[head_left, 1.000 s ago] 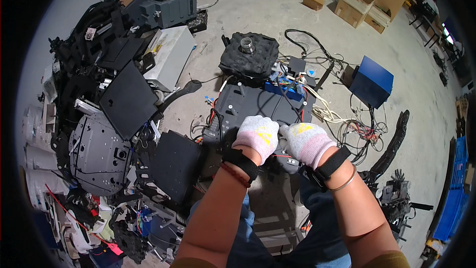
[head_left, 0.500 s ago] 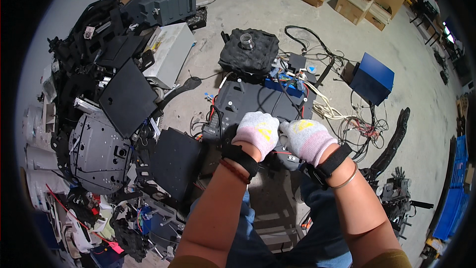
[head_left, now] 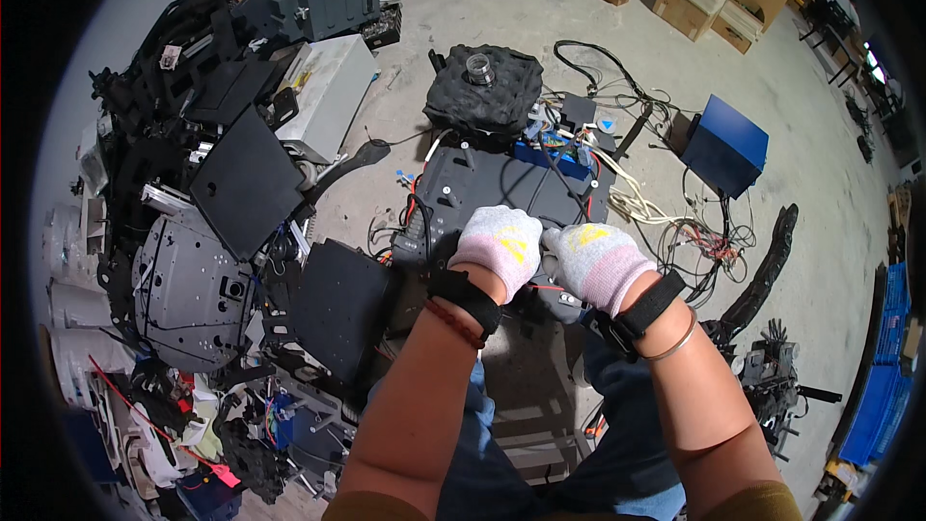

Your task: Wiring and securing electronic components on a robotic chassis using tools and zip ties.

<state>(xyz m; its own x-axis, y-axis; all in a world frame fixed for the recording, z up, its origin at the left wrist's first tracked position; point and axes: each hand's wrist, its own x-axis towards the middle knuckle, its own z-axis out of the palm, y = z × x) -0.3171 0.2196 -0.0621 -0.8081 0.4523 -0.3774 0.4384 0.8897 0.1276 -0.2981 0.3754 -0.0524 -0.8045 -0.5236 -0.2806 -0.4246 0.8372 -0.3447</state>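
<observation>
My left hand [head_left: 498, 245] and my right hand [head_left: 596, 259], both in whitish knit gloves with pink cuffs and yellow markings, meet over the near edge of a dark metal base plate [head_left: 487, 185]. Their fingers are curled and pressed together, nearly touching; the backs of the gloves hide what they hold. Black cables [head_left: 546, 178] run across the plate toward my fingers. A blue box-like unit [head_left: 550, 160] with wires plugged in sits at the plate's far right. Behind it stands a lumpy black block [head_left: 485, 96] with a clear round container [head_left: 479, 68] on top.
Black panels [head_left: 247, 183], a perforated grey plate [head_left: 193, 294] and a white case [head_left: 328, 96] are piled at left. On the right lie cream cables [head_left: 632, 195], a blue box [head_left: 725, 147] and a black-wrapped arm-like part [head_left: 762, 275]. Cardboard boxes [head_left: 690, 2] stand far back.
Both hands stay together over the plate, fingers still closed, with only a slight shift upward in the picture. The surrounding things look the same apart from a small shift of view.
</observation>
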